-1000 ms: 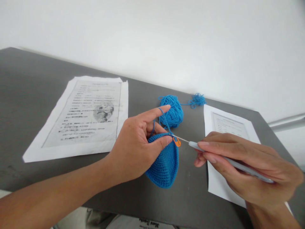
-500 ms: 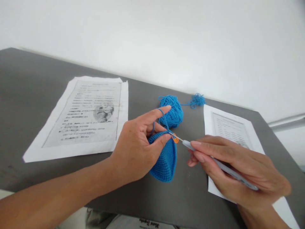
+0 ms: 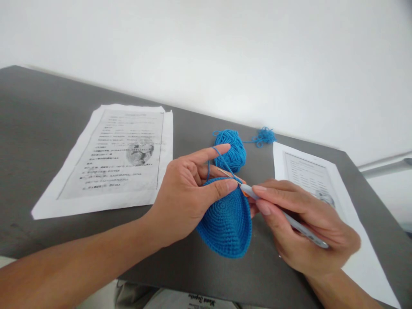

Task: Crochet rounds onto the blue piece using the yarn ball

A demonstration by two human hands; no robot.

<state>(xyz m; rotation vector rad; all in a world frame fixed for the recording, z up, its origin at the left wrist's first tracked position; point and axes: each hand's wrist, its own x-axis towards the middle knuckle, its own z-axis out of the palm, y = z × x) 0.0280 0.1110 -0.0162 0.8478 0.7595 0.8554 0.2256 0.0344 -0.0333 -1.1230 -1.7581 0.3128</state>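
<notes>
My left hand (image 3: 189, 193) pinches the top edge of a round blue crochet piece (image 3: 227, 223) between thumb and fingers. Blue yarn loops over its raised index finger and runs down to that edge. In my right hand (image 3: 305, 223) is a grey-handled crochet hook (image 3: 301, 225), held like a pen. The metal shaft passes through the edge of the piece, and its tip shows beyond, near the yarn. An orange stitch marker (image 3: 245, 189) sits at the edge, partly hidden by the hook and fingers. Just behind my left fingertips lies a ball of blue yarn (image 3: 233, 150).
A printed sheet (image 3: 77, 171) lies on the grey table (image 3: 180, 266) at the left. Another printed sheet (image 3: 346, 231) is at the right, partly under my right hand. Towards the wall, a small yarn tangle (image 3: 265, 135) joins the ball by a strand.
My right hand has moved left with the hook, pushing its shaft further through the edge. The crochet piece has turned to show more of its round face. The stitch marker is now more covered.
</notes>
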